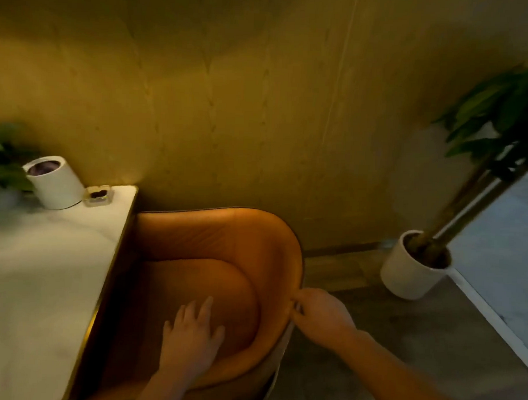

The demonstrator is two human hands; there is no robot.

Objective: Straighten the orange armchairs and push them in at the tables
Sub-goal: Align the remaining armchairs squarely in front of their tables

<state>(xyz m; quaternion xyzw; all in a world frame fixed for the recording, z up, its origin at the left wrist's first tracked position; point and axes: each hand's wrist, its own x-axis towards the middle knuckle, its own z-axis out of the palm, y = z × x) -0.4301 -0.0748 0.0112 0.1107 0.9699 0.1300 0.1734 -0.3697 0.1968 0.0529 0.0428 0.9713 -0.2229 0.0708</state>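
The orange armchair (218, 258) sits tucked against the right edge of the white worktop (42, 265), its back toward the wall. The left hand (190, 338) lies flat, fingers spread, over the armchair's seat; the right hand (321, 317) pinches the armchair's right rim. A potted plant (411, 266) stands well right of the armchair

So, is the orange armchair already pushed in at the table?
Pushed in: the orange armchair has its front edge hidden under the table edge. The right hand holds its backrest rim.
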